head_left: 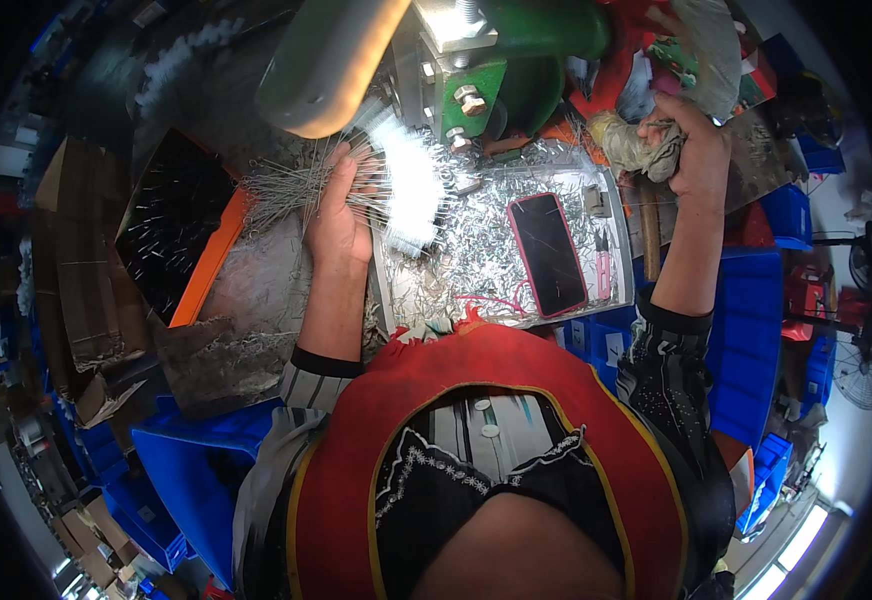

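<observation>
Left hand [338, 222] grasps a bundle of thin metal wires [370, 188], near the left edge of a scrap-strewn tray [388, 295] and below a green machine [478, 92]; right hand [698, 150] is clenched around a pale cloth wrap [638, 148]. The step seems to be keeping the wires gathered by the machine; the next move likely calls for a steady grip. Silvery and slender, they splay at both ends, the right end glaring white.
</observation>
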Available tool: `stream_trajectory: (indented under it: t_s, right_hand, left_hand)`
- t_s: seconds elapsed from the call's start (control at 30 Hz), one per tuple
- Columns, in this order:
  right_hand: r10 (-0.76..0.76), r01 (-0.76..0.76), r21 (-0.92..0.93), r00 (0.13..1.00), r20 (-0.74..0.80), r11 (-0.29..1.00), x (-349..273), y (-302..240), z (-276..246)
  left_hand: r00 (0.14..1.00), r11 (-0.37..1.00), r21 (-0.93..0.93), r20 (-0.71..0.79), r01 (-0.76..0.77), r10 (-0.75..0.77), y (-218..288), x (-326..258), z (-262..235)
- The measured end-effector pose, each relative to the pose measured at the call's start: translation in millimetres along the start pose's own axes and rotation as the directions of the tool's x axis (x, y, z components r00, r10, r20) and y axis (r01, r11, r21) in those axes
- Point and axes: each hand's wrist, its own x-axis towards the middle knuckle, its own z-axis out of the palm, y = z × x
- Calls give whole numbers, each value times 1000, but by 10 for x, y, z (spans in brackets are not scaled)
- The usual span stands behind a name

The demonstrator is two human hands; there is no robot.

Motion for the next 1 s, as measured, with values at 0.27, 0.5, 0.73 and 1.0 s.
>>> stream_trajectory:
  t_s: [0.27,0.5,0.73,1.0]
  right_hand:
    - [-425,398,186,896,133,898,-47,710,48]
    - [-179,165,131,979,101,978,-17,316,-39]
    - [-31,31,-9,1000,2,999,-29,0,18]
    - [83,-75,-86,993,89,993,-25,-290,40]
  left_hand:
    - [1000,990,139,22,-19,16,15,47,41]
    - [998,993,97,-16,-63,64,-17,58,-58]
    - [993,997,60,-110,-42,49,-13,-5,82]
    - [988,999,-9,-152,-39,37,-55,24,84]
